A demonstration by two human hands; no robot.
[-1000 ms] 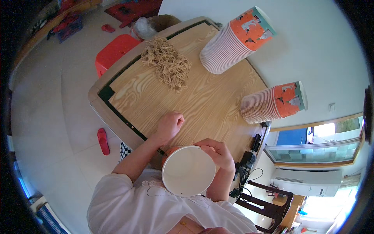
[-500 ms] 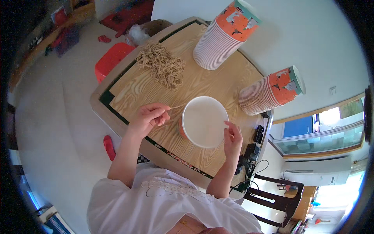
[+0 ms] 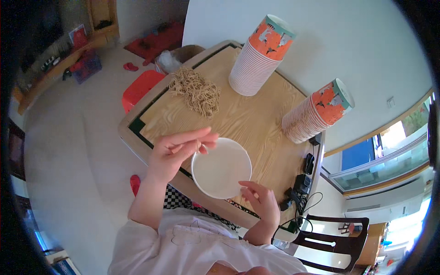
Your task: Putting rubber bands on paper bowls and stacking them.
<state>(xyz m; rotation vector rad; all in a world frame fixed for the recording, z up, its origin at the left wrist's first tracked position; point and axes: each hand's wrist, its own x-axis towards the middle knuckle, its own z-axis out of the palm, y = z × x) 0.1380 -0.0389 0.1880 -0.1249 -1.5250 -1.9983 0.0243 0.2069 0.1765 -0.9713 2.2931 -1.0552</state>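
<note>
A white paper tub [image 3: 222, 167] stands at the table's near side, its round mouth facing me. My right hand [image 3: 261, 201] is closed at the tub's right rim, thumb and fingertips against it. Over the tub's upper left edge, my left hand [image 3: 176, 153] pinches a short bit of tan string [image 3: 200, 145] between thumb and finger; most of that string is hidden. Beyond the left hand lies a loose, tangled heap of tan strings [image 3: 196, 93].
Two tall stacks of nested paper tubs, a far stack [image 3: 255, 66] and a right stack [image 3: 306, 118], stand by the wall. Black adapters and cables [image 3: 300, 188] crowd the right edge. A red stool [image 3: 140, 89] and a dark chair [image 3: 337, 238] flank the table [image 3: 256, 121].
The tub and my right hand have come nearer to me and a little left. My left hand has moved to the tub's rim; the string stretched toward the tub before now barely shows.
</note>
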